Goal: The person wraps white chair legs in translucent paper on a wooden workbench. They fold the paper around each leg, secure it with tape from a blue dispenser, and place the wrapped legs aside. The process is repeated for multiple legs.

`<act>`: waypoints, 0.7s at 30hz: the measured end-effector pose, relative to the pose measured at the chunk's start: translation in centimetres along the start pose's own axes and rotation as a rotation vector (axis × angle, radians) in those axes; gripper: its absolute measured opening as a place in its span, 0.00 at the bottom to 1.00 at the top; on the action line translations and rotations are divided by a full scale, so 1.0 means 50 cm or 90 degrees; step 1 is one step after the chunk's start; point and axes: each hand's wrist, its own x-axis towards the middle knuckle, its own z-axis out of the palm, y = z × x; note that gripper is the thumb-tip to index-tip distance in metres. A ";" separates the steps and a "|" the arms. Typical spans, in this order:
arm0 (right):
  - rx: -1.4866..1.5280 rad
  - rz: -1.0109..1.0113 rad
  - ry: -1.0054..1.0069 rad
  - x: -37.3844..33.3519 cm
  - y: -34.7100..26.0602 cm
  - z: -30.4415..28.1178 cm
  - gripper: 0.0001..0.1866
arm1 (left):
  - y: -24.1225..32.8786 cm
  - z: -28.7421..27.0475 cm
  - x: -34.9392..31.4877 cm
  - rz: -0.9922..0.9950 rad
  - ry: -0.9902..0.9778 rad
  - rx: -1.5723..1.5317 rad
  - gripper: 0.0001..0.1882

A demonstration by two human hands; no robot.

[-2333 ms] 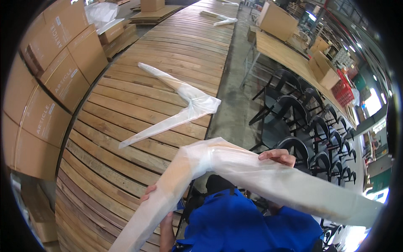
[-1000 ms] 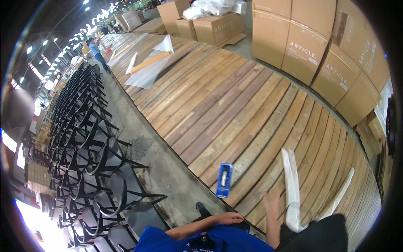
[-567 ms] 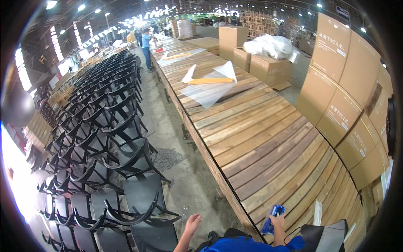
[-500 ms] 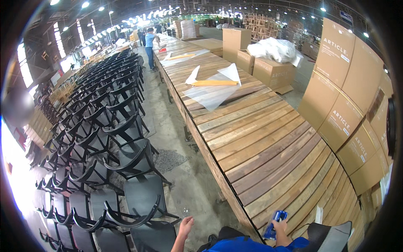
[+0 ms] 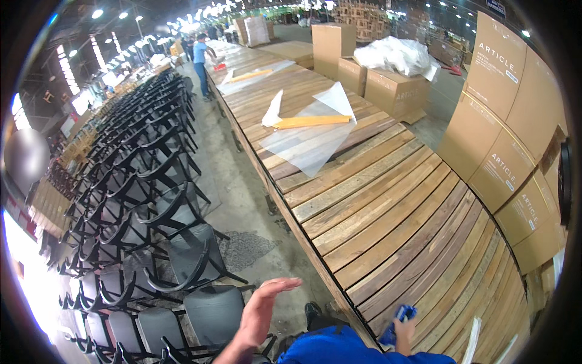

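Note:
My left hand (image 5: 260,312) is raised beside the table's near left edge, fingers stretched out and holding nothing. My right hand (image 5: 404,335) grips a blue tool that looks like a tape dispenser (image 5: 406,313), low over the slatted wooden tabletop (image 5: 370,224). Part of the tool is blurred and covered by the fingers. Farther up the table lies a thin, translucent white sheet (image 5: 310,155) with raised corners, and a yellow-orange strip (image 5: 315,121) rests across it.
Rows of black chairs (image 5: 213,312) fill the left side, beyond a strip of concrete floor (image 5: 245,249). Tall stacked cartons (image 5: 485,124) line the right. Clear plastic wrap (image 5: 397,59) sits on a carton (image 5: 397,94). A person in blue (image 5: 201,64) stands at the table's far left.
My left hand has risen and its fingers have straightened out. My right hand still holds the blue tool. The view has shifted, so the near chairs and the sheet appear closer.

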 end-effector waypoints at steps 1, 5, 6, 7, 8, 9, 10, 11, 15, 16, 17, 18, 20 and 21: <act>-0.026 0.011 -0.064 -0.022 -0.117 -0.021 0.55 | 0.038 0.003 0.073 0.056 -0.063 -0.103 0.48; -0.028 0.002 -0.043 0.003 -0.370 0.082 0.56 | 0.211 0.099 0.314 0.106 -0.128 -0.485 0.44; -0.071 -0.037 -0.047 -0.009 -0.465 0.118 0.53 | 0.248 0.104 0.346 0.107 -0.106 -0.543 0.45; -0.074 -0.100 -0.069 -0.019 -0.551 0.137 0.52 | 0.281 0.081 0.355 0.044 -0.075 -0.526 0.47; -0.097 -0.038 -0.100 0.001 -0.603 0.155 0.52 | 0.285 0.056 0.389 -0.046 -0.081 -0.532 0.48; -0.058 -0.078 -0.103 0.003 -0.656 0.182 0.53 | 0.291 0.027 0.413 -0.128 -0.078 -0.520 0.50; -0.077 -0.102 -0.095 0.003 -0.705 0.216 0.54 | 0.275 -0.010 0.439 -0.114 -0.075 -0.500 0.52; -0.096 -0.124 -0.087 0.010 -0.758 0.247 0.55 | 0.256 -0.044 0.466 -0.091 -0.069 -0.479 0.53; -0.113 -0.113 -0.142 -0.022 -0.987 0.319 0.59 | 0.142 -0.220 0.592 0.082 -0.072 -0.425 0.50; -0.119 -0.094 -0.207 -0.034 -1.056 0.314 0.61 | 0.131 -0.272 0.633 0.121 -0.095 -0.403 0.48; -0.120 -0.091 -0.184 -0.043 -1.081 0.347 0.61 | 0.118 -0.322 0.670 0.155 -0.119 -0.385 0.46; -0.116 -0.118 -0.167 -0.063 -1.138 0.379 0.61 | 0.105 -0.380 0.707 0.270 -0.142 -0.323 0.45; -0.085 -0.063 -0.111 -0.043 -1.176 0.418 0.60 | 0.081 -0.480 0.808 0.318 -0.257 -0.270 0.40; -0.065 -0.030 -0.099 -0.043 -1.201 0.439 0.59 | 0.076 -0.533 0.855 0.347 -0.304 -0.231 0.37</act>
